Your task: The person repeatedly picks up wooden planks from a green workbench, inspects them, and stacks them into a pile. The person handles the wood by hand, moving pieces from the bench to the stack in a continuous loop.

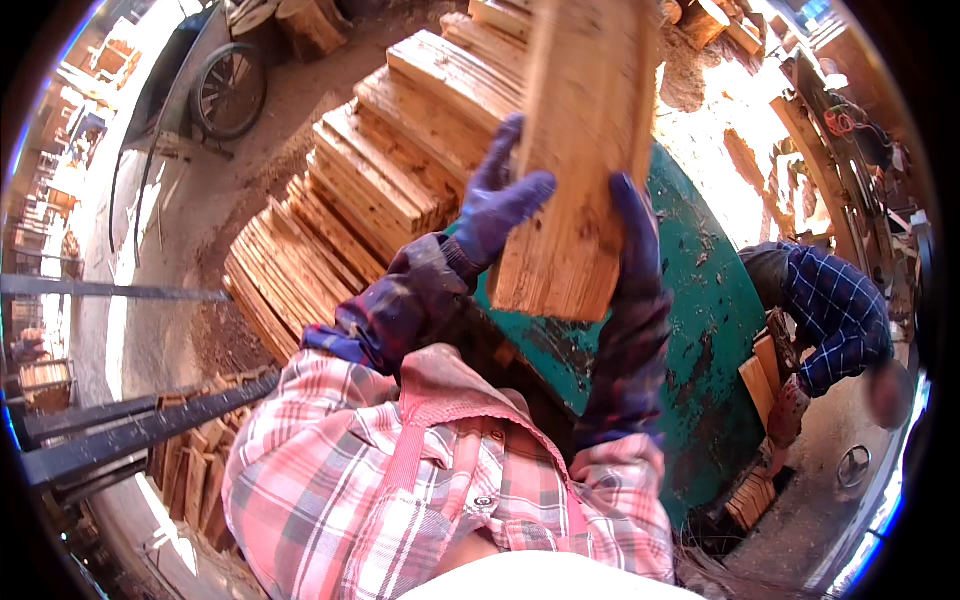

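A long, thick piece of pale wood, like a board (pixel 577 170), is held up in front of me over the green surface, its far end running out past the top edge of the view. My left hand (pixel 495 205), in a purple-blue glove, grips its left side with the thumb over the face. On the opposite side my right hand (pixel 637 225), gloved alike, is pressed along the edge; some of its fingers are hidden. Whether the wood is one piece or several boards together, I cannot tell. Stacked boards (pixel 375 165) lie in stepped rows just left of my left hand.
A green worn metal surface (pixel 690 330) lies beneath and right of the board. Another person (pixel 835 320) in a blue checked shirt bends over boards at the right. Dark metal bars (pixel 150 430) stand at my left, and a wheeled cart (pixel 228 92) stands far left.
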Motion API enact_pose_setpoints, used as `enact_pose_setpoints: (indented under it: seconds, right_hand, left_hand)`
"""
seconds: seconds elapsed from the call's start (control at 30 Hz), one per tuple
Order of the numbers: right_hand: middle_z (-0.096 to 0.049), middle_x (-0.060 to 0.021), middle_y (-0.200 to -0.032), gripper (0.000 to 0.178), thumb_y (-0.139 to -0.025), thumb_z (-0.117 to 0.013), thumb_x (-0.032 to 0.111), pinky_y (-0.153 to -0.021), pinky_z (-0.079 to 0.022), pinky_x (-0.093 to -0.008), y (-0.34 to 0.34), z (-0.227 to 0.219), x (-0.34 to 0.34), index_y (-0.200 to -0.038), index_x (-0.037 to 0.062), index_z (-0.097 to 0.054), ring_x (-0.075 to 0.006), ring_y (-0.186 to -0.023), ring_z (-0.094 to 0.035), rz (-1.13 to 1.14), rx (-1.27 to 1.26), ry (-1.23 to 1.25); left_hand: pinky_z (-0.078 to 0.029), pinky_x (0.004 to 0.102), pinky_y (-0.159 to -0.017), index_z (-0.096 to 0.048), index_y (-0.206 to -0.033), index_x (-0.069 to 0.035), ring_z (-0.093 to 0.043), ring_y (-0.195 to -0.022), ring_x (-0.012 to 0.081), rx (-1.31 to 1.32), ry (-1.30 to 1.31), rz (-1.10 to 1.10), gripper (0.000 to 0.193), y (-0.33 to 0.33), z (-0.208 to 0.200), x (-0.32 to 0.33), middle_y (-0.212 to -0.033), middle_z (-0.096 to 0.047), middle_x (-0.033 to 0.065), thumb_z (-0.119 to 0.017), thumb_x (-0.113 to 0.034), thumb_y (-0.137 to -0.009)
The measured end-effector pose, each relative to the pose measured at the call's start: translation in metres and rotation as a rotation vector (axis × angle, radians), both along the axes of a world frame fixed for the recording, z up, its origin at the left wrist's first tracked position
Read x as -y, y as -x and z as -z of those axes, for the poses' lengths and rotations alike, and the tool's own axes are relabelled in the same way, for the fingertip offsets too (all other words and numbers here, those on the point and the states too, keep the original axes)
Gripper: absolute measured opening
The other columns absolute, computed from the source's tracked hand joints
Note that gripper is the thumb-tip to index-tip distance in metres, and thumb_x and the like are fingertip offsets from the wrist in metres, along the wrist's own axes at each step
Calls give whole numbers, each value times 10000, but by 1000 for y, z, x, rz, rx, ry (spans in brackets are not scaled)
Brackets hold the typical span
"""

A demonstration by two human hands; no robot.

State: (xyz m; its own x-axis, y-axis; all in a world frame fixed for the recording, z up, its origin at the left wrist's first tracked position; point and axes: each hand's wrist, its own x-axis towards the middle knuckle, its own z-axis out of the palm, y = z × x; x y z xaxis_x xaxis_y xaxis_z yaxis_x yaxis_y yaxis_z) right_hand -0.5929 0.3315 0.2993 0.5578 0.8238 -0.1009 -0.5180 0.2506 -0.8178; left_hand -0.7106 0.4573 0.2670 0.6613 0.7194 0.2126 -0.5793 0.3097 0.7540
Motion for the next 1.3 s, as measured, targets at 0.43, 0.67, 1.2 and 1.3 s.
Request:
enact_pose_setpoints:
  seconds: [0.43, 0.67, 1.2, 1.3]
  right_hand:
    - [-472, -205, -1399, 761, -817, -658, 524, -1098, -350, -427, -101, 169, 132, -1360, 23, -479, -369, -1318, -423, 267, 843, 1027]
    - [-353, -139, -1503, 727, -797, -680, 455, -1115, -318, -396, 17, 284, 481, -1402, 130, -441, -320, -1365, -363, 798, 644, 1779]
    - [-555, -83, -1256, 742, -797, -755, 471, -892, -484, -461, -100, 313, 882, -1377, 116, -458, -272, -1116, -553, 1849, -489, 30]
    - [-581, -84, -1194, 646, -801, -731, 258, -870, -497, -416, -93, 330, 882, -1343, 29, -464, -253, -1041, -579, 1832, -319, 104]
  left_hand:
    - [-464, 292, -868, -611, -1211, 16, -588, -1003, 155, -334, -444, 861, 452, -238, 48, 40, -1058, -648, 57, -636, -321, -910]
    - [-454, 313, -837, -623, -1226, -33, -578, -973, 155, -553, -745, 1563, 440, -261, 91, 272, -1099, -655, 49, -610, -350, -921]
    - [-356, 457, -1069, -389, -1426, -94, -405, -1323, 369, 150, -1760, 1072, 877, -306, 118, 805, -1431, -404, 216, -751, -508, -742]
    - [-285, 507, -1097, -353, -1445, -137, -320, -1367, 391, 72, -1904, 905, 989, -336, 125, 888, -1475, -336, 214, -758, -597, -668]
